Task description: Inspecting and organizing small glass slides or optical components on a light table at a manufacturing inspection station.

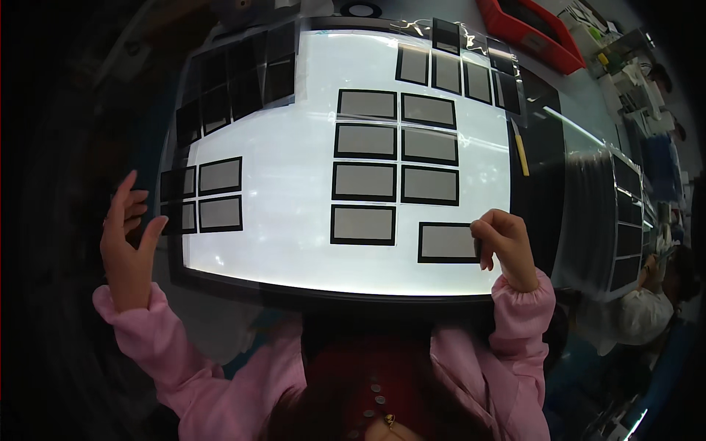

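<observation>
My right hand pinches the right edge of a flat grey panel with a black border, over the lower right of a lit white light table. Off the table's left side, my left hand is raised with thumb and fingers apart, holding nothing. Closest to it is a group of similar framed panels, partly over the table's left edge. In the middle, more such panels lie in two columns; the lower right place beside the bottom panel is bare.
Clear sheets with dark panels lie at the back left, and others at the back right. A yellow pen-like stick rests by the right edge. Beyond are a red bin, stacked sheets and another person.
</observation>
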### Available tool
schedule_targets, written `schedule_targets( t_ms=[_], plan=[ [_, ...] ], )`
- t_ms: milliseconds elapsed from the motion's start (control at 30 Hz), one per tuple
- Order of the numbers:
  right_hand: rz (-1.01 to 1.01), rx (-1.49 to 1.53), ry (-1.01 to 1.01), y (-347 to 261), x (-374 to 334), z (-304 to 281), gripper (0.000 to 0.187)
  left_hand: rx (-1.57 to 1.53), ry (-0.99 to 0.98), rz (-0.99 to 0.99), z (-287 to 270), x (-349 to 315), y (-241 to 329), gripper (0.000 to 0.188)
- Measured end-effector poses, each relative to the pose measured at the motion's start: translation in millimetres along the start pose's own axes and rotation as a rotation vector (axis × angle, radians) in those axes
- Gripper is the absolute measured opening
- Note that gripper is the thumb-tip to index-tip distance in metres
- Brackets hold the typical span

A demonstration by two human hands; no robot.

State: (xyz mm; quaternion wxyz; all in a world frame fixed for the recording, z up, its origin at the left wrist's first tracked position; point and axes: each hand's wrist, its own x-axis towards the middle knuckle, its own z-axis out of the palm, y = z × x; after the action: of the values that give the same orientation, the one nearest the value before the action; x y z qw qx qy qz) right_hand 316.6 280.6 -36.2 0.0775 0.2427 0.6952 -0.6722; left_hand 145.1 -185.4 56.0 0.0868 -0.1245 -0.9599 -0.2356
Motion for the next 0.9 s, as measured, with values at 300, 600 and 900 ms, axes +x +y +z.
schedule_targets(
  t_ms=[300, 600, 900],
  plan=[
    [0.013, -0.032, 0.015, -8, 18, 7, 0.032, -0.297, -0.303, 0.792, 163, -17, 141, 0.031],
    [0.050, -0.114, 0.014, -12, 18, 15, 0.032, -0.430, -0.268, 0.797, 196, -23, 135, 0.018],
    [0.077, -0.149, 0.024, -9, 19, 15, 0.030, -0.423, -0.312, 0.792, 198, -25, 136, 0.019]
  ],
)
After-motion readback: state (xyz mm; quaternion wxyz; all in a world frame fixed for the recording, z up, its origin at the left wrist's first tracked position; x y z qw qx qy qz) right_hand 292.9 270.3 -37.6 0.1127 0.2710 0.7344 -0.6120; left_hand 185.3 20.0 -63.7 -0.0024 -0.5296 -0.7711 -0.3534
